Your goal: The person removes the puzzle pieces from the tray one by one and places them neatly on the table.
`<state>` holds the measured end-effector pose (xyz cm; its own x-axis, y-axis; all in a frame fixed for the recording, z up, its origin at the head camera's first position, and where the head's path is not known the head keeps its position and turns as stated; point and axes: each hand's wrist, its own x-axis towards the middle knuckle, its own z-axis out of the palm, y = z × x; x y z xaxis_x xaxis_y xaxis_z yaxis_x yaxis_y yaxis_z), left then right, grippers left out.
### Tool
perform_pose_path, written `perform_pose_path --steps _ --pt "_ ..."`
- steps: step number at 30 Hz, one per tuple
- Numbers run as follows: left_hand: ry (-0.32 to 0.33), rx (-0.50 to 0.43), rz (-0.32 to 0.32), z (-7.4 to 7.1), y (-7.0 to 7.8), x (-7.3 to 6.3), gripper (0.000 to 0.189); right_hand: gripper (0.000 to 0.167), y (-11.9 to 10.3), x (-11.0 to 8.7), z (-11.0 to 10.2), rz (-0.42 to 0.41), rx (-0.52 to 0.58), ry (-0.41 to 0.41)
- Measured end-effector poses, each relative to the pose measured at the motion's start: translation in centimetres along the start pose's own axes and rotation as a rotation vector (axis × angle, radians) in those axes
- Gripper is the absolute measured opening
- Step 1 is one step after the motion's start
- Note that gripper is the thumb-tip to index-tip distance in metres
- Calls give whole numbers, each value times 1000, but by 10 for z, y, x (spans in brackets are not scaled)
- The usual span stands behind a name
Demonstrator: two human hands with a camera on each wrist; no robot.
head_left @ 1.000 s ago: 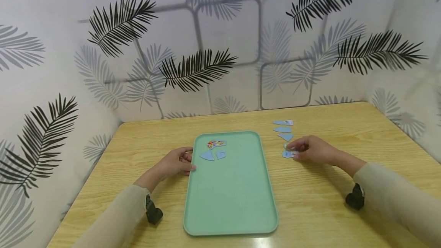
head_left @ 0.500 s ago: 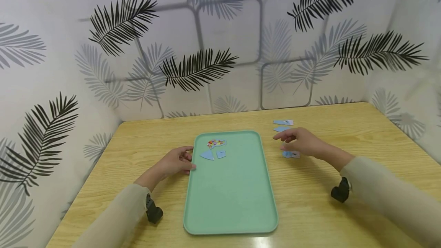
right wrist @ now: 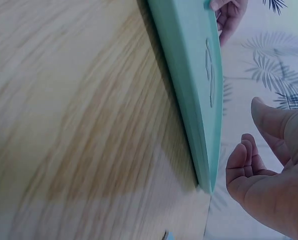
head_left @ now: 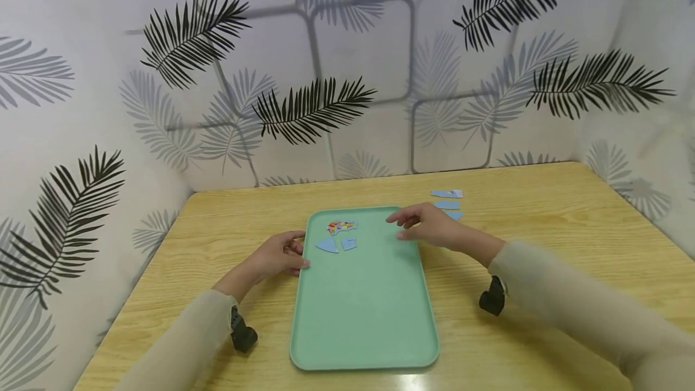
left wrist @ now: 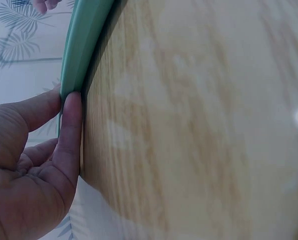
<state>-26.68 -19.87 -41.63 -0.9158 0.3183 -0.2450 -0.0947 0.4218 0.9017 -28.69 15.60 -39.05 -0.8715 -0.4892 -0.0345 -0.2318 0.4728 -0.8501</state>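
Observation:
A green tray (head_left: pixel 364 312) lies on the wooden table. My left hand (head_left: pixel 274 255) grips its left rim, thumb on top; in the left wrist view the fingers (left wrist: pixel 69 130) pinch the green edge. Near the tray's far left corner lie a multicoloured flat puzzle piece (head_left: pixel 341 227) and two light-blue ones, a pointed piece (head_left: pixel 328 245) and a smaller piece (head_left: pixel 349 244). Over the far right rim hovers my right hand (head_left: pixel 426 225). The right wrist view shows its thumb (right wrist: pixel 271 117) and curved fingers apart, with nothing seen between them.
On the table (head_left: pixel 543 222) beyond the right hand are more light-blue pieces in a column, a far piece (head_left: pixel 447 193), a middle piece (head_left: pixel 447 204) and a partly covered piece (head_left: pixel 455 215). A leaf-patterned wall covering (head_left: pixel 369 137) stands behind the table.
My right hand has moved left from the pieces on the table to above the tray's right side. The nearer pieces on the right are now hidden by the arm. The left hand stays put.

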Motion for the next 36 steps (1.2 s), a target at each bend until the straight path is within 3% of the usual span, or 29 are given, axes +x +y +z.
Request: perform_pose_path --steps 8,19,36 --pt "4 13 0 -1 0 1 71 35 -10 23 27 -21 32 -43" --pt "3 2 -9 -1 -1 -1 71 35 -18 43 55 -1 -23 -69" --pt "-8 -7 -4 -2 -2 1 73 33 -24 56 70 -1 -67 -76"
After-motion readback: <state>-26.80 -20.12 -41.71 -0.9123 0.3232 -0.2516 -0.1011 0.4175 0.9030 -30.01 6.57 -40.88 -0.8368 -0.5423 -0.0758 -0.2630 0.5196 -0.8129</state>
